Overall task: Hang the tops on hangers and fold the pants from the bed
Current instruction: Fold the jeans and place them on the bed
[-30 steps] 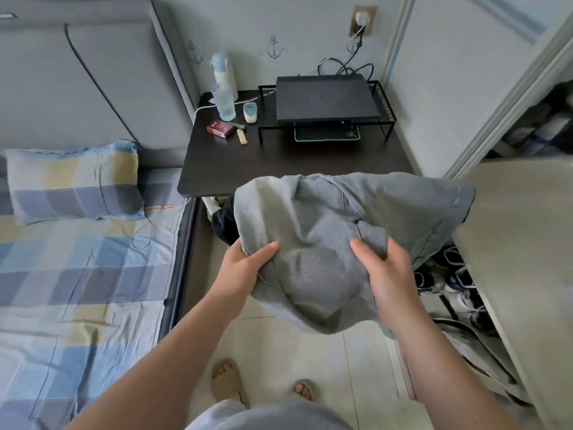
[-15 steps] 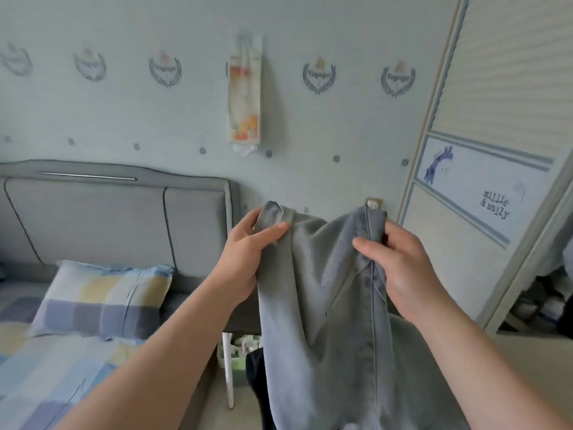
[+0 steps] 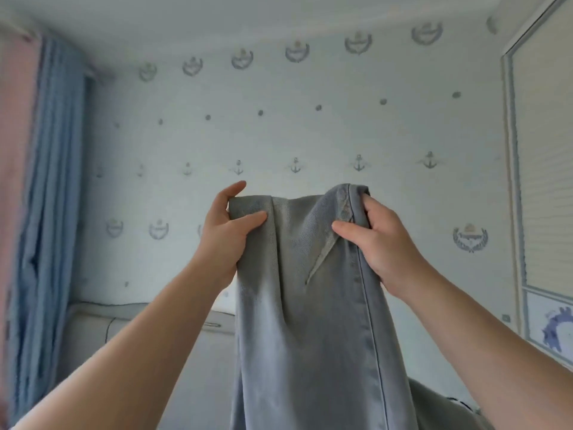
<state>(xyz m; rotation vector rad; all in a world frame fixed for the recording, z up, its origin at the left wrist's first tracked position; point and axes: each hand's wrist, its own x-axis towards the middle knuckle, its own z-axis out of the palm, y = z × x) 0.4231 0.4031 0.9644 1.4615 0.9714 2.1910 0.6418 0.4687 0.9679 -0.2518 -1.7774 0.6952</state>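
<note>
- Grey denim pants (image 3: 307,321) held up in front of the wall, hanging straight down.
- Left hand (image 3: 228,234) pinches the top left edge.
- Right hand (image 3: 383,248) grips the top right seam.
- Wallpaper crest (image 3: 469,238): lettering too blurred to read.

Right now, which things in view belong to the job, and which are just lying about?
Job: grey jeans, held up by their top edge; left hand and right hand gripping them.
Lying about: blue curtain, headboard, wardrobe door.

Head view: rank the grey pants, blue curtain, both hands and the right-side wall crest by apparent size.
1. grey pants
2. blue curtain
3. left hand and right hand, alike
4. wall crest
Pants and hands are near the camera, so they look enlarged.
</note>
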